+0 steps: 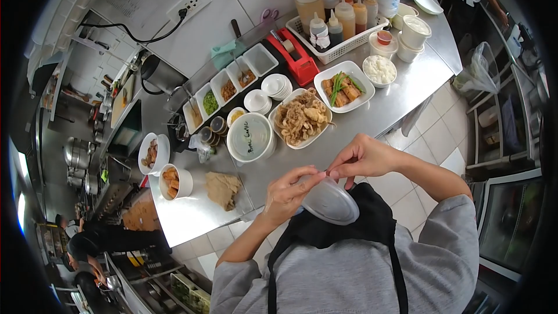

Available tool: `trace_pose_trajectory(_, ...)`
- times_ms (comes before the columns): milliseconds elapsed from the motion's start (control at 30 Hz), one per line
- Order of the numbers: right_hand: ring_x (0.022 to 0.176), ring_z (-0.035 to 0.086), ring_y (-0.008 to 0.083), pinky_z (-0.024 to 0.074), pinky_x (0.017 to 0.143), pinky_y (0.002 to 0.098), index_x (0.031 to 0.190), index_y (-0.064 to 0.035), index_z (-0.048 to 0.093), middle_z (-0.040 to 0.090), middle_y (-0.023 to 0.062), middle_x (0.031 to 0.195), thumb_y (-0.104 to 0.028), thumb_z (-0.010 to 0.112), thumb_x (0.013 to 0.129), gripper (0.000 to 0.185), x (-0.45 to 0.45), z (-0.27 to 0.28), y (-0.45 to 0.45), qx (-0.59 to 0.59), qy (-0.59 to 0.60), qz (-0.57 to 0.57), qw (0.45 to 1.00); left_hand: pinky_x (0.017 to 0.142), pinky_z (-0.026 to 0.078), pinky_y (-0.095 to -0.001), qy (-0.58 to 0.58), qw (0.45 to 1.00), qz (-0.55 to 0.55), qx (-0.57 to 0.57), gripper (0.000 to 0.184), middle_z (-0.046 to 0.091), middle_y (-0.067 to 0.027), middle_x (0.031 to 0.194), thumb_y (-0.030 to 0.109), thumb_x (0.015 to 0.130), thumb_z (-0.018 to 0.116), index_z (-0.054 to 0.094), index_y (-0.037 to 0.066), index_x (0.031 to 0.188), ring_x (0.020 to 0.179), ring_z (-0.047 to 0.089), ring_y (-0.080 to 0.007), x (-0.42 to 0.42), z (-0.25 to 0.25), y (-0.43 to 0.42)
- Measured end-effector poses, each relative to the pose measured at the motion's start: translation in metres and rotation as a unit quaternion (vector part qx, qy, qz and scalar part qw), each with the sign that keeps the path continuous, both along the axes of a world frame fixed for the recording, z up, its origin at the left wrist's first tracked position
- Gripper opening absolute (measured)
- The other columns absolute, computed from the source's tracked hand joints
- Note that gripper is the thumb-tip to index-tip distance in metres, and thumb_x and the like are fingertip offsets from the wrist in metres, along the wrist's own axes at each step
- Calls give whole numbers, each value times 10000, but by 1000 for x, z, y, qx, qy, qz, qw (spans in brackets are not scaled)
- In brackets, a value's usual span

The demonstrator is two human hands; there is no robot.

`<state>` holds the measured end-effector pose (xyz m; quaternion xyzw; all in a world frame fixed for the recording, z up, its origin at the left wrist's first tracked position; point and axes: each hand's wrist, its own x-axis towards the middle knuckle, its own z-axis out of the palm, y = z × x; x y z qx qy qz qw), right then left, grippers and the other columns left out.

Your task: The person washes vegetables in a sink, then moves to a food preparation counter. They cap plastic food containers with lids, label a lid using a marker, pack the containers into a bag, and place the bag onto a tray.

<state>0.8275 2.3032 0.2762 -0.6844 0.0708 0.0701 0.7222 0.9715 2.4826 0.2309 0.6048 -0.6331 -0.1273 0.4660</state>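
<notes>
A translucent round plastic lid [332,202] is tilted in front of the black apron, over the near side of the steel counter. My left hand [288,193] pinches its upper edge. Close beside it, my right hand [367,160] has thumb and fingers pressed together at the same edge; what lies between its fingertips is too small to make out. Beyond my hands stand a bowl of fried food [301,119], a lidded tub [251,137] with handwriting on it, and a white dish [344,87] of browned pieces with green stalks.
A crumpled brown cloth [222,191] lies left of my hands, near tubs of food [175,181]. Farther back are topping containers [228,86], a red tape dispenser [293,55], a basket [343,48] of sauce bottles and a rice bowl [379,71]. Other people work at both sides.
</notes>
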Motion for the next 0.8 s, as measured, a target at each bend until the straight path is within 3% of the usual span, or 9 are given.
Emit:
trace_pose_trajectory(167, 657, 613, 120, 551, 566, 241, 954, 26, 642, 649, 85, 809, -138, 594, 833, 209, 0, -4, 2, 20, -8, -10, 1000, 679, 522, -283, 3, 1000, -1, -3, 385, 614, -50, 971, -31, 712, 614, 652, 181, 1032, 880, 624, -222, 2, -3, 1)
trace_pose_trajectory(267, 648, 619, 124, 540, 562, 230, 961, 22, 642, 654, 82, 822, -135, 599, 829, 209, 0, -5, 2, 9, -11, -11, 1000, 789, 495, -300, 24, 999, -14, 22, 264, 597, -135, 957, -69, 742, 620, 654, 36, 982, 909, 600, -244, 1, 2, 2)
trace_pose_trajectory(767, 672, 616, 125, 547, 590, 236, 979, 28, 632, 650, 95, 820, -106, 582, 834, 204, -1, -13, 3, 30, -38, -3, 999, 730, 513, -280, 5, 1000, -14, 12, 260, 602, -137, 939, -64, 747, 619, 653, 40, 982, 865, 616, -235, 2, 1, 0)
trace_pose_trajectory(800, 678, 613, 123, 551, 594, 240, 979, 29, 632, 649, 97, 820, -103, 579, 835, 202, -1, -12, 4, 36, -42, -3, 998, 714, 514, -279, 4, 1000, -10, 4, 287, 607, -116, 949, -49, 740, 619, 653, 77, 996, 855, 620, -228, 2, 0, 0)
